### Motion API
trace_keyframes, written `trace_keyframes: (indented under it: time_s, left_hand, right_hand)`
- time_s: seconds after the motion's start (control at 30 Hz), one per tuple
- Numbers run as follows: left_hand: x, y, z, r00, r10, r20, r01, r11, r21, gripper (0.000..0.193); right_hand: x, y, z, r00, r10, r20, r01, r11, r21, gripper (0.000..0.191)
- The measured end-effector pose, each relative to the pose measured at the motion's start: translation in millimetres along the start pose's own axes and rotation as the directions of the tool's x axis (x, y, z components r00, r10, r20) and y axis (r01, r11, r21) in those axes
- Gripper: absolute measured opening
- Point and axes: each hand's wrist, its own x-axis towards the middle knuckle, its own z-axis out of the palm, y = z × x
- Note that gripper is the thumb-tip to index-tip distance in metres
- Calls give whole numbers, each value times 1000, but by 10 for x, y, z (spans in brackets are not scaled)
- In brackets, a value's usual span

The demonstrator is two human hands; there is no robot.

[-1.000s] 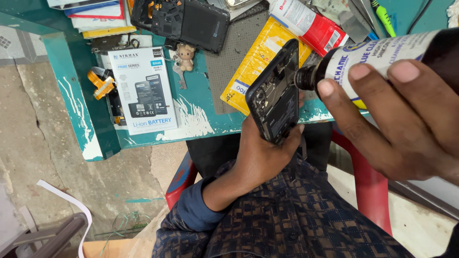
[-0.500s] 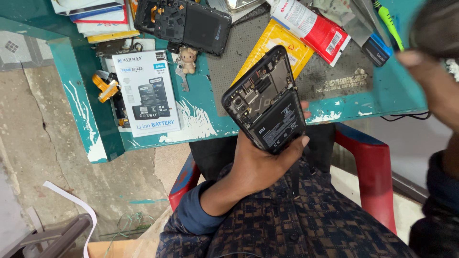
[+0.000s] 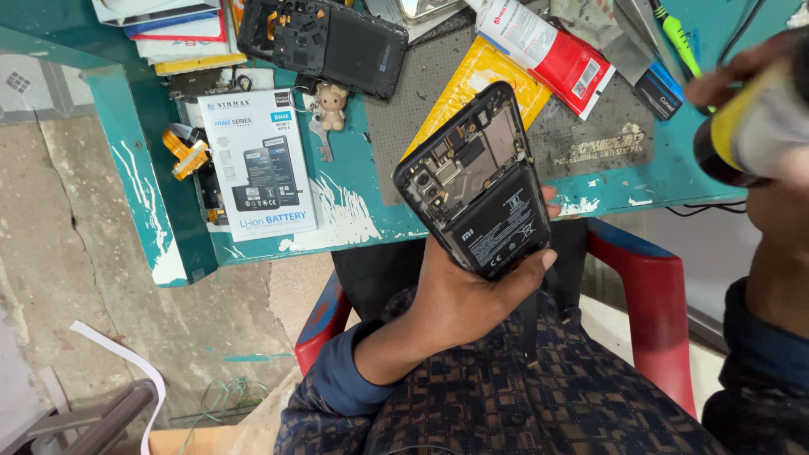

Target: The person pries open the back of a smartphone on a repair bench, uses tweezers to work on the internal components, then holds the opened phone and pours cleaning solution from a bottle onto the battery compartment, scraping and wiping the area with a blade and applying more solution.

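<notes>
**Bottle pulled back, opened phone left in your left hand**

Your left hand (image 3: 472,291) is closed around the lower end of the opened phone (image 3: 476,181), holding it back-up above your lap, just in front of the worktop (image 3: 354,198) edge, with the battery and circuit boards exposed. A second ago the nozzle of the bottle (image 3: 750,126) was right against the phone's upper edge; now the bottle has swung away to the far right of the view, blurred, gripped in your right hand (image 3: 779,181). The two are well apart, so judge the application finished or paused; the phone has tilted little since.

Behind the phone a yellow packet (image 3: 484,80) lies flat on a grey mat (image 3: 590,139), with a red and white tube (image 3: 548,50) across its top. Left of the mat stands a small doll keyring (image 3: 331,105), then a white battery box (image 3: 257,164) with blue print and a picture of a cell. Above these lies a black phone frame (image 3: 324,38), beside stacked packets (image 3: 173,34). A green pen (image 3: 674,38) lies at the far right.
</notes>
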Motion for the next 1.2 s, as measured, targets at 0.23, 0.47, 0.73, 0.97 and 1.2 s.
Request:
trace_keyframes:
  time_s: [0.23, 0.47, 0.73, 0.97, 1.2]
  left_hand:
    - [-17, 4, -12, 999, 47, 10, -47, 996, 69, 46]
    - [-22, 4, 41, 999, 18, -29, -15, 995, 99, 38]
    - [15, 34, 62, 998, 57, -34, -51, 988, 148, 25]
    - [39, 33, 31, 998, 45, -34, -38, 980, 195, 16]
    - [57, 16, 35, 1000, 16, -26, -13, 990, 143, 17]
  right_hand:
    - [-63, -144, 200, 989, -36, 145, 117, 792, -600, 74]
    - [-57, -631, 370, 991, -15, 133, 36, 987, -160, 58]
    - [63, -1242, 319, 601, -370, 709, 747, -55, -662, 47]
    - [129, -1233, 432, 615, -424, 665, 746, 42, -664, 43]
    - [181, -1291, 456, 587, -403, 702, 767, 0, -642, 45]
